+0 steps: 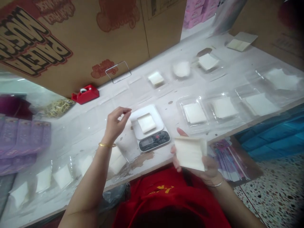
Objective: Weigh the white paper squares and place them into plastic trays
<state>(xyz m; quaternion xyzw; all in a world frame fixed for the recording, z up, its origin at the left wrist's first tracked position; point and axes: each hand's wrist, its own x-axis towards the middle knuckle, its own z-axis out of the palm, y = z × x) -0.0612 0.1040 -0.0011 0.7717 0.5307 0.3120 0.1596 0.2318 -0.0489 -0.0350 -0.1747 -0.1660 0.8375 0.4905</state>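
Note:
My left hand (117, 123), with a gold bangle at its wrist, hovers just left of the kitchen scale (152, 142). Its thumb and fingers come together in a pinch, and whatever may be between them is too small to make out. On the scale's white platform lies a small stack of cream-coloured sheets (146, 123); the display is too blurred to read. At the table's front edge, my right hand (210, 166) grips a thicker stack of cream sheets (190, 153), fingers wrapped around its sides.
Clear plastic trays (193, 114) holding pale sheet stacks spread across the table's right side; more stacks (63, 177) line the front left. A red tape dispenser (85, 94) sits before a large cardboard box (123, 34). Purple packs (25, 136) stand at the left.

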